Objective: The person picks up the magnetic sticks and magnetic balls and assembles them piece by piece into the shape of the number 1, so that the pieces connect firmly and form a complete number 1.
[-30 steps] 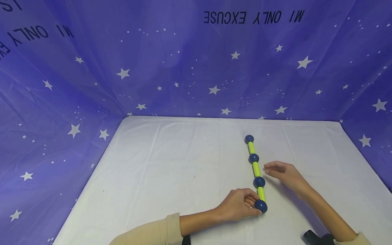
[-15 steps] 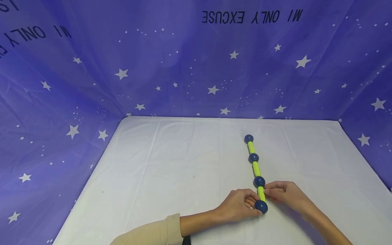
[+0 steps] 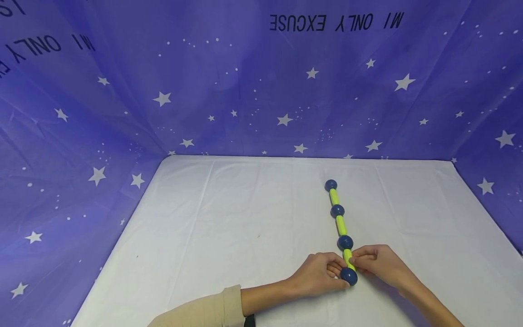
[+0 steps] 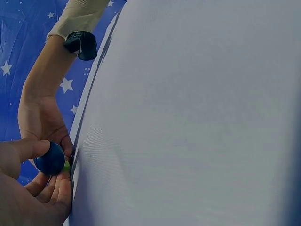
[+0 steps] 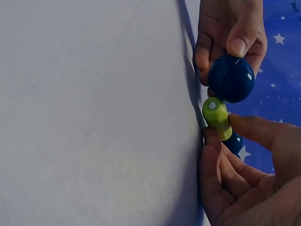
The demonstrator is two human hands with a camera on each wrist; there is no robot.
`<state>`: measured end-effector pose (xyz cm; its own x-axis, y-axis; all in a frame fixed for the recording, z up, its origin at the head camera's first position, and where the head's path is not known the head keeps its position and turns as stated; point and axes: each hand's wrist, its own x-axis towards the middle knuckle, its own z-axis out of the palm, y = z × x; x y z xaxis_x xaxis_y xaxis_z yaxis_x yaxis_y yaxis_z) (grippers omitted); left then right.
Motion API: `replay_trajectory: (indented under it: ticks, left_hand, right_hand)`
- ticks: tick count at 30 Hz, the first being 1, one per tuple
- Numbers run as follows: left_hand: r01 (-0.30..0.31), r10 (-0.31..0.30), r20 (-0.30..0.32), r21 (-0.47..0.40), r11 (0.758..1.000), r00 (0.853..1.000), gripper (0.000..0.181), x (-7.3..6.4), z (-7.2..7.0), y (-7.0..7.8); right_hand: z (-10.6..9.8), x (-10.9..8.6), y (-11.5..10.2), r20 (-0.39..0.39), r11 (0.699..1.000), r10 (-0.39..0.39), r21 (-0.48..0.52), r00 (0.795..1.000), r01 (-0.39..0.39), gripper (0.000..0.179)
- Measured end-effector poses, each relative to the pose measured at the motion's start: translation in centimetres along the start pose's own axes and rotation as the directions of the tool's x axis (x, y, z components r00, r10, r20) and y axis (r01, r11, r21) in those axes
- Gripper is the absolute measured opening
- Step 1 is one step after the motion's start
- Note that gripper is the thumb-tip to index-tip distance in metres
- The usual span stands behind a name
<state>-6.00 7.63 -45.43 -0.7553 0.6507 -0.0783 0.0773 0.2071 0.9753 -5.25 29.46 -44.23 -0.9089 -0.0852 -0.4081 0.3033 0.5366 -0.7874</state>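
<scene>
A line of blue balls and yellow-green magnetic rods runs away from me on the white table, in the head view. My left hand [image 3: 316, 274] pinches the nearest blue ball [image 3: 349, 276] between thumb and fingers. The nearest magnetic rod [image 3: 348, 258] is gripped by my right hand [image 3: 382, 265], thumb and fingertips at its sides. In the right wrist view, the pale end of this magnetic rod [image 5: 217, 117] shows, off-centre from the held blue ball [image 5: 231, 79]. The left wrist view shows that blue ball [image 4: 50, 157] with a bit of green behind it.
Beyond the hands, the line continues with a blue ball [image 3: 345, 242], a rod [image 3: 341, 225], another ball [image 3: 337, 210], a rod [image 3: 334, 196] and a far ball [image 3: 331, 185]. A purple starry cloth [image 3: 261, 91] walls the white tabletop [image 3: 229, 213] at back and sides.
My right hand has come nearer along the line and now grips the nearest magnetic rod. The far part of the line has shifted slightly left. My left hand stays on its ball.
</scene>
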Motion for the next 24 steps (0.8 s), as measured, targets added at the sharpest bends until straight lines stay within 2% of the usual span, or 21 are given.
replay_trajectory:
  ticks: [15, 24]
  left_hand:
    - [-0.021, 0.019, 0.021, 0.06, 0.998, 1.0, 0.028, -0.04, 0.14, -0.23]
    - [-0.063, 0.056, 0.043, 0.185, 0.981, 0.997, 0.028, -0.02, 0.48, -0.36]
  right_hand:
    - [0.01, 0.04, -0.19, 0.002, 1.0, -0.006, 0.013, 1.0, 0.006, 0.032]
    - [0.16, 0.17, -0.14, -0.012, 1.0, 0.022, 0.022, 1.0, -0.022, 0.032]
